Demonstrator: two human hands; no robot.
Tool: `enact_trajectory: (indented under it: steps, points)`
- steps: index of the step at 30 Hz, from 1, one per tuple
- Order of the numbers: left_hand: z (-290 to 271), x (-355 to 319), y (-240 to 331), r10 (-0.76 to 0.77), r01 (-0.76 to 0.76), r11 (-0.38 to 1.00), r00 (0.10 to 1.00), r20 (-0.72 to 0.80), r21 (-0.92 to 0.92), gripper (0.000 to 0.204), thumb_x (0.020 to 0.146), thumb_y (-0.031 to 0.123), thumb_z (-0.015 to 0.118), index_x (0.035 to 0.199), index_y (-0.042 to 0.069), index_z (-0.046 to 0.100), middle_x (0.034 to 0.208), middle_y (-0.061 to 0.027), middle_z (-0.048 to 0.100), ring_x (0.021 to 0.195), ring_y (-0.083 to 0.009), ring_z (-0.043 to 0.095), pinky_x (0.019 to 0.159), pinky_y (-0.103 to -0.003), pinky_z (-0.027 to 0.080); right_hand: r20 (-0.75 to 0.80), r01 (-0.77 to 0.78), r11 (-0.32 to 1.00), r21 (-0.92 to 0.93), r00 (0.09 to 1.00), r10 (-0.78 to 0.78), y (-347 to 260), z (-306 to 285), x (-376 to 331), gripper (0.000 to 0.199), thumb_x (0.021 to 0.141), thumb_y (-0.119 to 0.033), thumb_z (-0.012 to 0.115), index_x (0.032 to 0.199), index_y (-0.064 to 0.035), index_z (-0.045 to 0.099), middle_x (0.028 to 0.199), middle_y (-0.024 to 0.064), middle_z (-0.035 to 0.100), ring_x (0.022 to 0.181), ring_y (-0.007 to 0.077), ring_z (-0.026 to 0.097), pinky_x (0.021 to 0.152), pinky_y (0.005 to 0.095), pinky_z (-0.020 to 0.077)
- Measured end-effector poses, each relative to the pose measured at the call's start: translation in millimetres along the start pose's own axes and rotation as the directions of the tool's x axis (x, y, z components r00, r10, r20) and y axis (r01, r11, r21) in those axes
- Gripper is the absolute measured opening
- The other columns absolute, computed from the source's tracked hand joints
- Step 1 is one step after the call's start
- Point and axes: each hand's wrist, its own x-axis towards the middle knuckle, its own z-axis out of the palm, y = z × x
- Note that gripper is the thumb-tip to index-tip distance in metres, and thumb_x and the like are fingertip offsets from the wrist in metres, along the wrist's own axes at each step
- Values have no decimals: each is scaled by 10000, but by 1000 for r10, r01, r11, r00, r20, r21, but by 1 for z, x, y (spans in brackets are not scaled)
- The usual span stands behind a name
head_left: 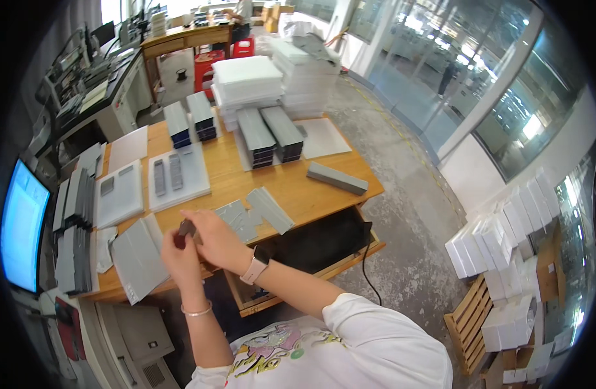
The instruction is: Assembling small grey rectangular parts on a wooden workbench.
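My left hand (179, 254) and my right hand (220, 241) meet over the near edge of the wooden table (236, 188). Between their fingers is a small dark grey-brown piece (187, 228), partly covered, so its kind does not show. Both hands are closed on it. Just right of them lie flat grey card-like pieces (270, 211) and a light grey sheet (236, 217). Left of them, a larger grey sheet (137, 254) overhangs the table edge. Beyond, white trays or boards (197, 170) carry small grey strips (175, 170).
Long grey boxes (256, 133) stand in stacks at the back, before white foam sheets (246, 81). One long grey box (337, 178) lies at the right. An open drawer (311, 243) juts out below the table. A lit monitor (24, 227) stands left; white boxes (499, 240) are piled right.
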Motion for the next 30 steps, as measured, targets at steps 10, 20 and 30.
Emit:
enact_trajectory:
  steps: [10, 20, 30]
  points:
    - [8, 7, 2, 16, -22, 997, 997, 81, 75, 129, 668, 59, 617, 743, -26, 555, 661, -150, 548, 601, -286, 531, 560, -352, 424, -2, -44, 999, 10, 999, 44, 12, 8, -2, 463, 692, 53, 530, 1142, 13, 429, 920, 191, 524, 839, 319, 538, 752, 355, 435]
    - [8, 6, 8, 64, -77, 992, 990, 129, 104, 148, 724, 122, 578, 755, -20, 552, 753, -205, 557, 742, -369, 529, 659, -422, 423, -3, 5, 998, -63, 1000, -5, 19, 11, -3, 387, 754, 8, 495, 1138, 0, 449, 860, 177, 553, 800, 311, 543, 735, 346, 433]
    - [-1, 5, 9, 110, -115, 990, 992, 59, 82, 123, 727, 96, 561, 732, -26, 547, 729, -187, 559, 720, -357, 533, 634, -407, 434, 2, -37, 997, -69, 999, 38, 3, 10, -2, 413, 774, 1, 500, 1177, 3, 412, 933, 185, 547, 850, 316, 539, 753, 367, 431]
